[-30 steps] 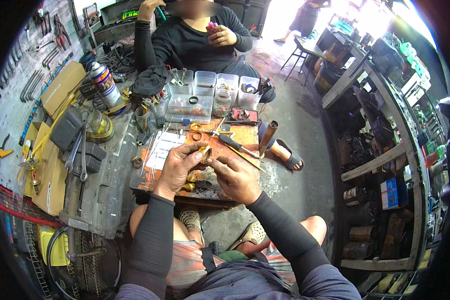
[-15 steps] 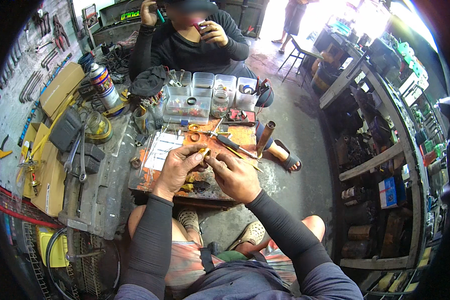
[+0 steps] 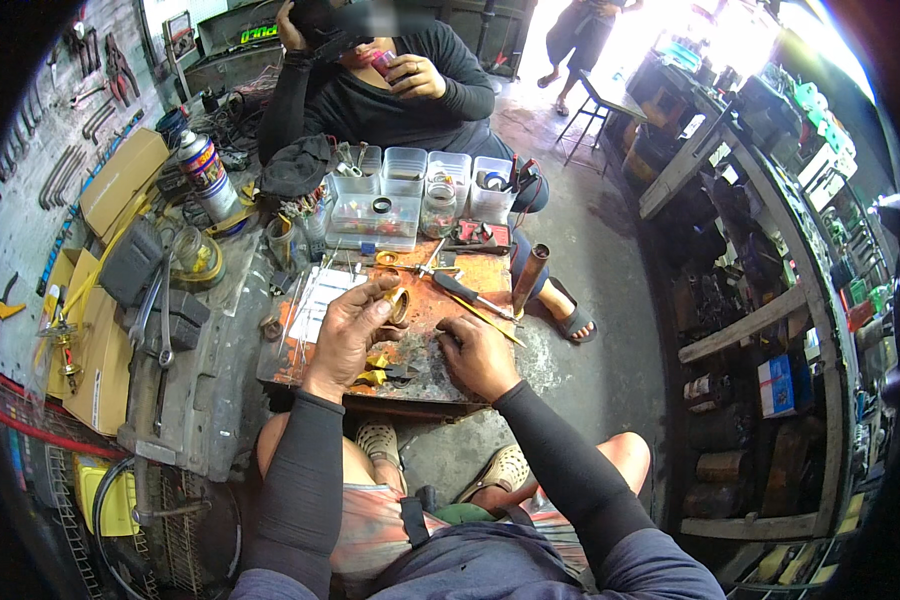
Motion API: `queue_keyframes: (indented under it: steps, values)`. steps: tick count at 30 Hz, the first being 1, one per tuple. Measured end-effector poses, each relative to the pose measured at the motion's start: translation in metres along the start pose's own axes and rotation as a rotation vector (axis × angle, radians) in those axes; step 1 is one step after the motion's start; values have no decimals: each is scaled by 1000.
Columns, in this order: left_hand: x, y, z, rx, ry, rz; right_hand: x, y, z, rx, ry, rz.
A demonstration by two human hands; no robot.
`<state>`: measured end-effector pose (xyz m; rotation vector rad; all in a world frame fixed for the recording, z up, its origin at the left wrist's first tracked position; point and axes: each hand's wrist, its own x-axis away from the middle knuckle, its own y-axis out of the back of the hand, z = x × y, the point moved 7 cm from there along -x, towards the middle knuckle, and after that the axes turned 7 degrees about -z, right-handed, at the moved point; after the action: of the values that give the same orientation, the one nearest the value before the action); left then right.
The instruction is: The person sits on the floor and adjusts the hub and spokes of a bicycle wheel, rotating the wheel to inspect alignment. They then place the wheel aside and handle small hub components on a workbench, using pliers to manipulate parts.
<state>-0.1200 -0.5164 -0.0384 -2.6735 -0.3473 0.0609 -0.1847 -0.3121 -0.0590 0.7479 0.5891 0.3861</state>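
Between the thumb and fingers of my left hand is a brass-coloured ring, raised over the low orange, worn workbench. My right hand is apart from it, low at the bench top's near right, with its fingers curled; whatever may be inside them is hidden. Below the ring lie yellow-handled pliers. A black-handled screwdriver and a yellow pencil-like stick lie beyond my right hand. Another brass-coloured ring rests farther back. White paper with thin rods on it is left of my left hand.
Clear plastic bins and a glass jar line the bench's far side. A metal tube stands at its right edge. Across sits a person. Wrenches and a spray can are on the left.
My right hand has left the ring and moved down to the bench top, while my left hand keeps the ring, now tilted more upright. The seated person's head has lowered.
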Motion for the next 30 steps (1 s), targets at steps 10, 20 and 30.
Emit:
queue_keyframes:
  steps: [10,20,30]
  values:
    - [0,0,-2,98,-7,27,-41,-29,6,124,23,8]
    - [4,0,-7,83,-2,75,-50,-44,8,285,173,54]
    - [3,-1,-4,89,-7,78,-41,-36,-6,75,53,-26]
